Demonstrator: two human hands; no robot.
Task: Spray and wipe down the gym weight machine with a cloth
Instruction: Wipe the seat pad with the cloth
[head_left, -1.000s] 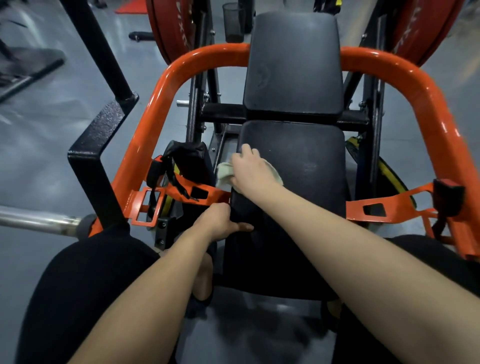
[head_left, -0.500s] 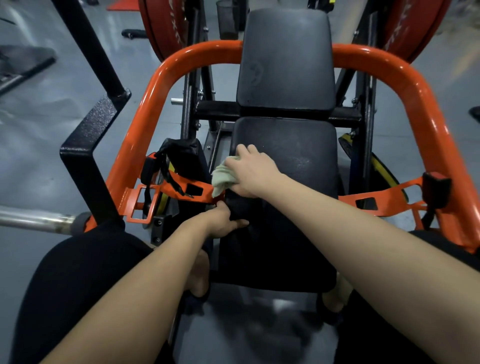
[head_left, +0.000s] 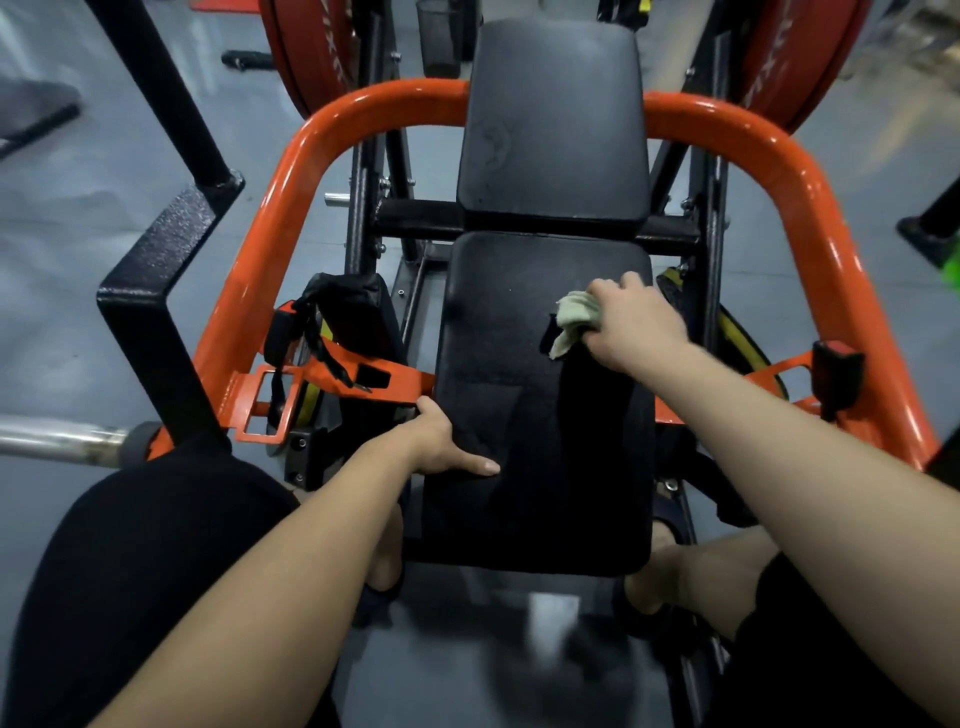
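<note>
Orange tubular frame (head_left: 779, 156) loops round the machine from the left edge of the picture to the right. It encloses two black cushions: the back pad (head_left: 553, 130) in the upper centre and the seat pad (head_left: 519, 415) below it. Red weight plates (head_left: 306, 52) hang in both upper corners, and a black angled post (head_left: 156, 234) stands at the left.

Change since the earlier frames: the right hand (head_left: 634, 327) has carried the cloth (head_left: 574, 319) from the left edge of the seat pad across to its right side. This indicates one wiping pass over the upper part of the seat. The lower seat, back pad and frame probably remain to be wiped.

Hand states:
- Right hand: fingers bunched round the pale green cloth, pressing it on the seat pad at centre right.
- Left hand (head_left: 441, 447): holds the left edge of the seat pad, thumb flat on top. It has not moved and probably steadies the person.
- The hands are well apart.

No spray bottle is in view.

Obstructions – a belt buckle (head_left: 283, 332) and strap hang just left of the seat, and a second buckle (head_left: 836, 364) sits on the right bracket. Both may snag the cloth when the frame is wiped. The person's knees crowd the lower seat edge.
</note>
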